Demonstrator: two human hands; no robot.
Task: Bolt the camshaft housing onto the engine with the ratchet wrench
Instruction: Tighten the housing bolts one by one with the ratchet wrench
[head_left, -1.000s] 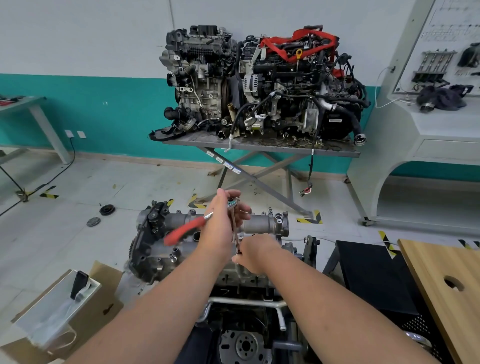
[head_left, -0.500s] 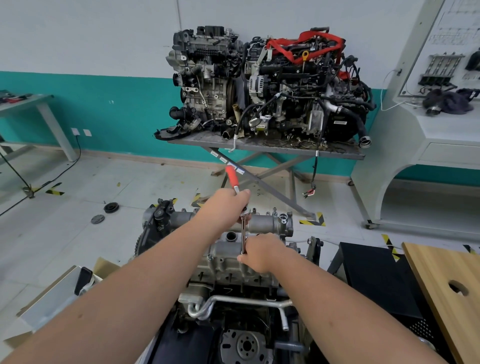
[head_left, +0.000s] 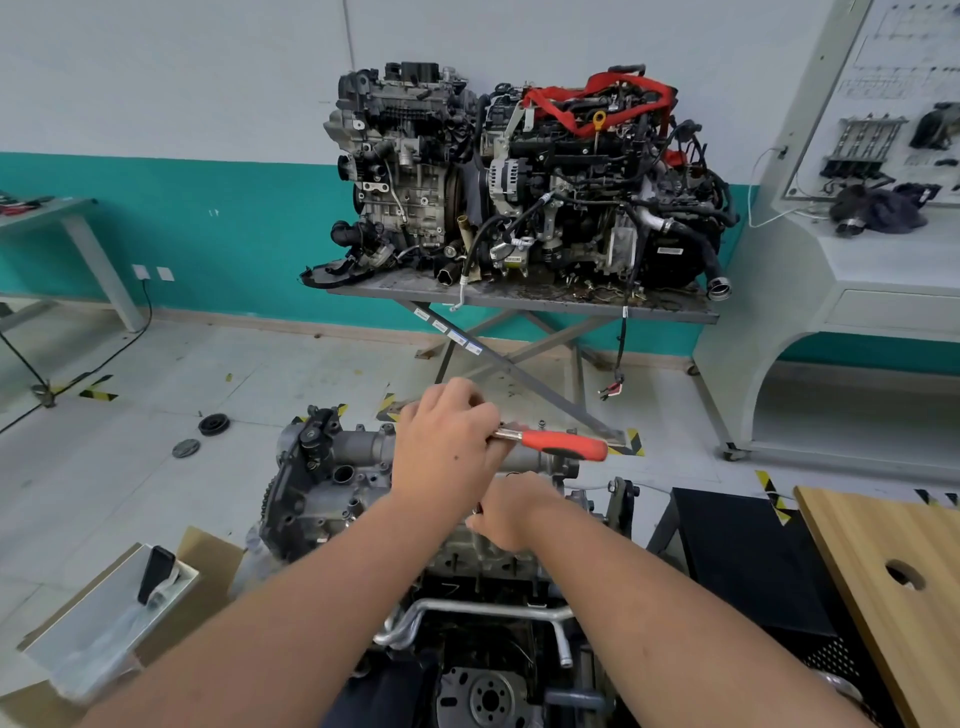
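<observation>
Camshaft housing (head_left: 358, 452) sits on top of the engine (head_left: 332, 514) low in the middle of the view, its grey tube running left to right under both forearms, with a cardboard box (head_left: 208, 556) on the floor well to its left. Moving rightward, the left hand (head_left: 447, 452) is curled over the head end of the ratchet wrench (head_left: 563, 445), gripping it from above. A second ago the red handle pointed down to the left, half a second ago it stood straight away from the person, and now it lies out to the right over the housing, so the wrench has swept through a wide arc around one bolt. I judge that as a tightening stroke in progress, though how far the bolt is seated cannot be read from here. Just below and right, the right hand (head_left: 511, 514) has fingers curled around what is probably the wrench's extension bar, steadying it upright over the bolt; the hand hides the bar almost wholly. Further right a wooden board (head_left: 893, 592) lies beside the engine stand, untouched.
</observation>
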